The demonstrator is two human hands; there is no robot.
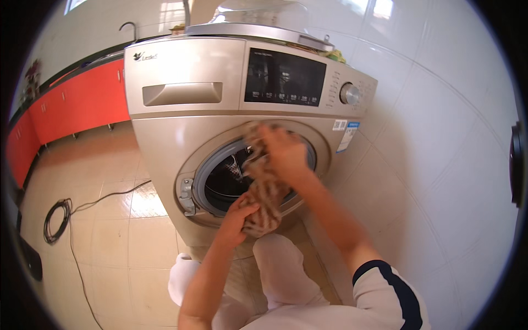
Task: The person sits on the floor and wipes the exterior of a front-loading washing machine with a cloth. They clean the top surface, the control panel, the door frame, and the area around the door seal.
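Observation:
A brown-and-white striped cloth [266,202] is bunched between my two hands, in front of a front-loading washing machine [156,140]. My left hand [239,218] grips its lower end, thumb on top. Higher up, my right hand [284,150] has hold of the upper end and is blurred. Behind the cloth, the round drum opening [222,177] shows a dark metal inside and a grey rubber door seal [201,181]. A metal hinge [187,197] sits at the opening's left. The cloth and my right hand hide part of the opening.
A control panel [285,77] and a round dial [349,93] are on the machine's upper front. A clear plastic cover [260,14] stands on top. Red cabinets [82,101] run along the left. A coiled black cable [57,220] lies on the tiled floor. A white tiled wall [433,165] stands close at right.

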